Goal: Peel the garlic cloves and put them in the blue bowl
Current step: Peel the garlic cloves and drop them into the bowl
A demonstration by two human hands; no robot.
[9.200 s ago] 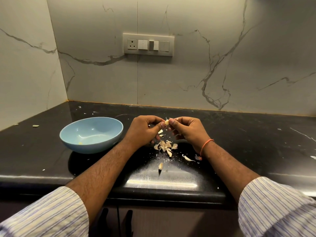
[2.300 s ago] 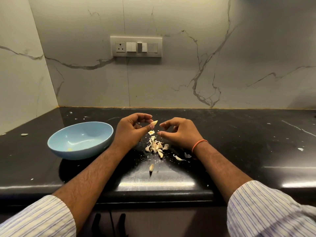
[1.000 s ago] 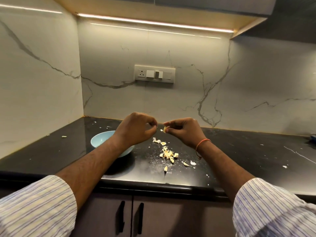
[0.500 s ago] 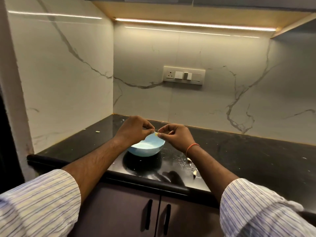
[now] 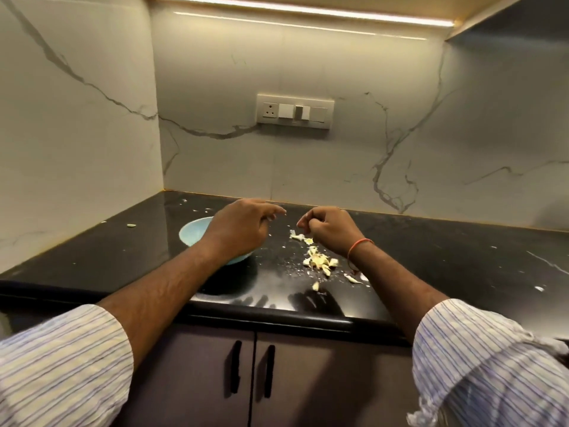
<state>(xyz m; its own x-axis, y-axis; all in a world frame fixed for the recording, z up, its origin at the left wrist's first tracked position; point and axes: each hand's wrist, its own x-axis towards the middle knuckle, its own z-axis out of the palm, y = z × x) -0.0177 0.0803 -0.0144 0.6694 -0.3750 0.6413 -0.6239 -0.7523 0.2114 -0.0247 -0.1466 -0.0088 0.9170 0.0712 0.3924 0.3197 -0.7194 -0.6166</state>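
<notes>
light: warm under-cabinet strip (image 5: pixel 308 10) | glare: countertop (image 5: pixel 462 266) front | edges: wide-angle bend, soft

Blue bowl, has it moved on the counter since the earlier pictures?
No. The blue bowl still sits left of the peel pile, at much the same gap; only the camera has shifted.

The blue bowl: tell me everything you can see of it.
The blue bowl is round, pale blue and smooth, glossy like glazed ceramic or plastic. It stands upright on the black countertop, to the left of the pile of garlic peels. The left hand and forearm in front cover most of it, so only the left rim and a lower edge show; contents and contact cannot be told.
</notes>
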